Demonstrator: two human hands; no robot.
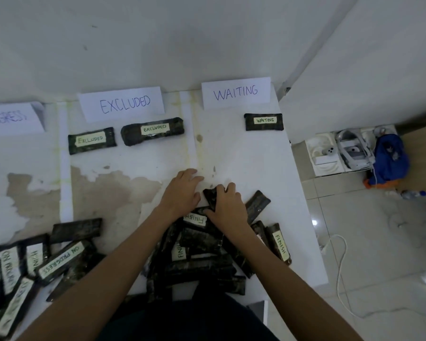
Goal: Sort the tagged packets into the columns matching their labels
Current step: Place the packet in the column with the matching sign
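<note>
Paper signs EXCLUDED [122, 103] and WAITING [235, 92] head columns on the white table [256, 163]; a partly cut-off sign [11, 119] reads "...rogress". Two packets tagged EXCLUDED [91, 140] [153, 130] lie under their sign, and one tagged WAITING [264, 121] under its own. A heap of dark packets [197, 254], some tagged FINISH, lies at the near edge. My right hand [228, 205] grips a dark packet [210, 195] at the top of the heap; its tag is hidden. My left hand [182, 190] rests flat on the table beside it.
Another pile of packets [35, 262] tagged ON PROGRESS and FINISH sits at the near left. Tape strips divide the columns. Right of the table edge, on the tiled floor, are white boxes [330, 153], a blue bag [390, 158] and a white cable [340, 267].
</note>
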